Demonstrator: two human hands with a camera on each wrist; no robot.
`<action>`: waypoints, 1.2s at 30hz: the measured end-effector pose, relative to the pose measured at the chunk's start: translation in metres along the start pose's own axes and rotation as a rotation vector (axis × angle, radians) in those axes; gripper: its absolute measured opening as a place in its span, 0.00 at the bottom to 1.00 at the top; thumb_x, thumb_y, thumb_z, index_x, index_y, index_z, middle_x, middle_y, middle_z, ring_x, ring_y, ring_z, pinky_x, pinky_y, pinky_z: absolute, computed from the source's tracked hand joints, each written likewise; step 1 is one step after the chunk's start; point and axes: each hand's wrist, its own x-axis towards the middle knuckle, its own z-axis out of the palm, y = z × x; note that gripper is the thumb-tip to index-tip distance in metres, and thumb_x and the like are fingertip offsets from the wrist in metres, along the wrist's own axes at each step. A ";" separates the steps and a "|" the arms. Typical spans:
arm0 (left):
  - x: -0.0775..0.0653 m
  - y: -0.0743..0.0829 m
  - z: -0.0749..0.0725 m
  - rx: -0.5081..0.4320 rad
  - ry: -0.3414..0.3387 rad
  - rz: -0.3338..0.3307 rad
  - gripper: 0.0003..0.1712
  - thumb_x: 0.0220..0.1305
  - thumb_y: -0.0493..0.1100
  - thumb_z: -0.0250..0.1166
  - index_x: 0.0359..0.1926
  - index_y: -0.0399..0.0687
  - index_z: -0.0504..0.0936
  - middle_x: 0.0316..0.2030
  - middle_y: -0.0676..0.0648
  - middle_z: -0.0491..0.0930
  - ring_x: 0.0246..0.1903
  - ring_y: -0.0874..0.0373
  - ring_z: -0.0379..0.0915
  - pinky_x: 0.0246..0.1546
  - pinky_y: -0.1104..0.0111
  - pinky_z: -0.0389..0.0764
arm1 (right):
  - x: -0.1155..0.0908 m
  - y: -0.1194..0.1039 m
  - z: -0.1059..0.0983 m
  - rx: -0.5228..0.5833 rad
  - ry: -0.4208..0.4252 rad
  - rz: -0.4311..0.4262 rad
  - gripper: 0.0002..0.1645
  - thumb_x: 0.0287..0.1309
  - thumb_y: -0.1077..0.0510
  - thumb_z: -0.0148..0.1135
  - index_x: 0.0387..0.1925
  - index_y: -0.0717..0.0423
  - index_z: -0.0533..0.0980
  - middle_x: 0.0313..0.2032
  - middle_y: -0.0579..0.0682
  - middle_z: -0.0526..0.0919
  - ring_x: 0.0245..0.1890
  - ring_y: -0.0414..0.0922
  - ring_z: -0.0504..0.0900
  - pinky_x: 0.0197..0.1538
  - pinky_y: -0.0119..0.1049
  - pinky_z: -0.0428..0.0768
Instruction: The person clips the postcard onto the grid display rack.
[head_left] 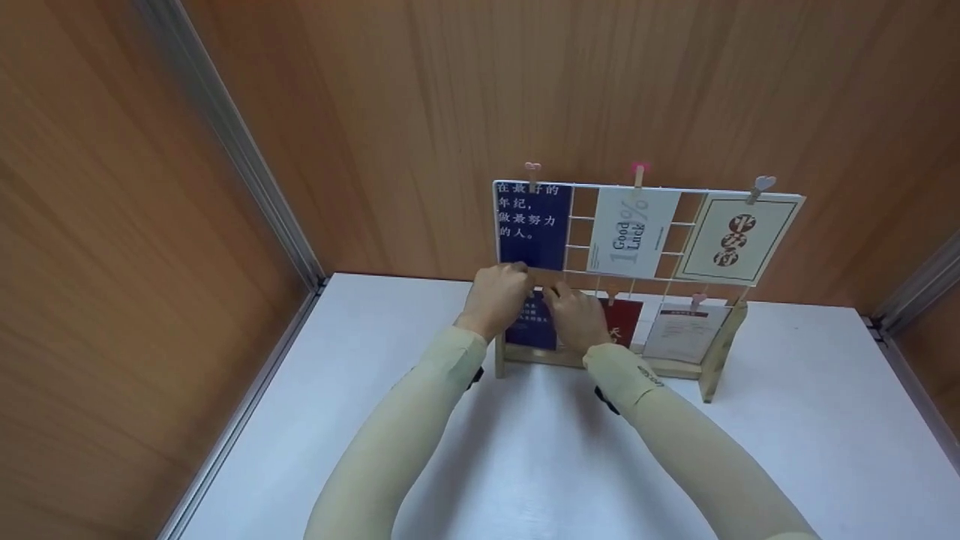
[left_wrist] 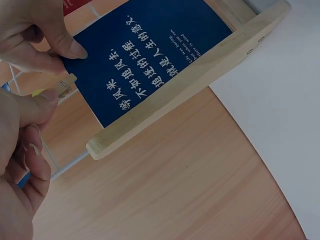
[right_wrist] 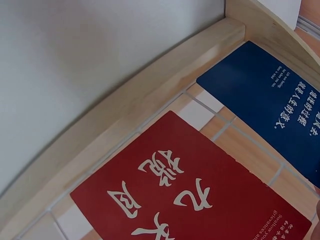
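A small wooden clothespin (left_wrist: 66, 85) with a yellow end is pinched between the thumb and finger of my left hand (head_left: 495, 301), at the edge of a dark blue card (left_wrist: 150, 60) printed with white characters. My right hand (head_left: 576, 319) pinches that card by its upper corner, with the thumb on the printed face. The card stands in the lower left of a white wire grid rack, against its wooden foot (left_wrist: 175, 95). In the right wrist view, only a bit of hand shows at the right edge.
Beside the blue card hangs a red card (right_wrist: 175, 185); a pale printed card (head_left: 686, 334) is clipped farther right. Along the top row hang a blue card (head_left: 534, 244), a "Good Luck" card (head_left: 634, 232) and a cream card (head_left: 739, 240). A wooden wall (head_left: 375, 135) rises behind.
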 end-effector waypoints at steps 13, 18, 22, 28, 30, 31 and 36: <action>0.007 0.010 0.005 0.122 -0.036 0.008 0.10 0.68 0.37 0.61 0.35 0.48 0.89 0.30 0.49 0.84 0.29 0.56 0.81 0.27 0.61 0.82 | -0.003 0.000 -0.001 -0.025 0.009 -0.030 0.07 0.62 0.66 0.64 0.41 0.65 0.81 0.34 0.57 0.79 0.15 0.46 0.77 0.16 0.39 0.75; 0.009 0.014 0.005 0.141 -0.064 0.008 0.11 0.68 0.37 0.61 0.35 0.49 0.89 0.31 0.49 0.84 0.30 0.56 0.81 0.27 0.61 0.82 | -0.004 -0.001 -0.003 -0.044 0.009 -0.036 0.07 0.61 0.67 0.65 0.41 0.65 0.81 0.33 0.57 0.78 0.15 0.46 0.76 0.16 0.39 0.75; 0.010 0.017 0.004 0.156 -0.041 -0.006 0.10 0.68 0.38 0.61 0.35 0.49 0.89 0.31 0.50 0.84 0.30 0.56 0.81 0.27 0.61 0.82 | -0.003 -0.001 -0.004 -0.022 0.016 -0.021 0.06 0.61 0.67 0.64 0.40 0.65 0.79 0.33 0.57 0.77 0.15 0.47 0.76 0.16 0.40 0.75; 0.008 0.018 0.009 0.179 0.003 -0.045 0.10 0.68 0.40 0.62 0.33 0.48 0.89 0.29 0.49 0.83 0.27 0.55 0.80 0.23 0.62 0.81 | -0.003 0.001 -0.002 -0.010 0.007 -0.008 0.06 0.62 0.65 0.64 0.40 0.65 0.80 0.33 0.57 0.79 0.17 0.48 0.78 0.17 0.40 0.76; 0.006 0.019 0.011 0.176 0.016 -0.060 0.10 0.68 0.40 0.63 0.33 0.48 0.89 0.28 0.49 0.83 0.25 0.55 0.80 0.22 0.61 0.81 | -0.003 0.001 -0.001 -0.014 0.005 -0.010 0.06 0.62 0.66 0.64 0.40 0.65 0.80 0.34 0.58 0.79 0.17 0.48 0.78 0.17 0.40 0.76; 0.005 0.019 0.012 0.172 0.020 -0.068 0.10 0.68 0.41 0.63 0.32 0.48 0.89 0.28 0.49 0.83 0.24 0.55 0.80 0.21 0.61 0.81 | -0.003 0.001 0.000 -0.018 0.006 -0.012 0.06 0.62 0.66 0.64 0.40 0.65 0.81 0.34 0.58 0.79 0.17 0.48 0.79 0.17 0.40 0.76; -0.001 0.020 0.017 0.152 0.009 -0.117 0.11 0.69 0.42 0.62 0.32 0.48 0.89 0.30 0.49 0.83 0.22 0.55 0.80 0.21 0.61 0.81 | -0.002 0.001 0.000 -0.051 -0.021 -0.031 0.07 0.63 0.66 0.64 0.41 0.65 0.81 0.36 0.58 0.78 0.16 0.48 0.79 0.16 0.41 0.76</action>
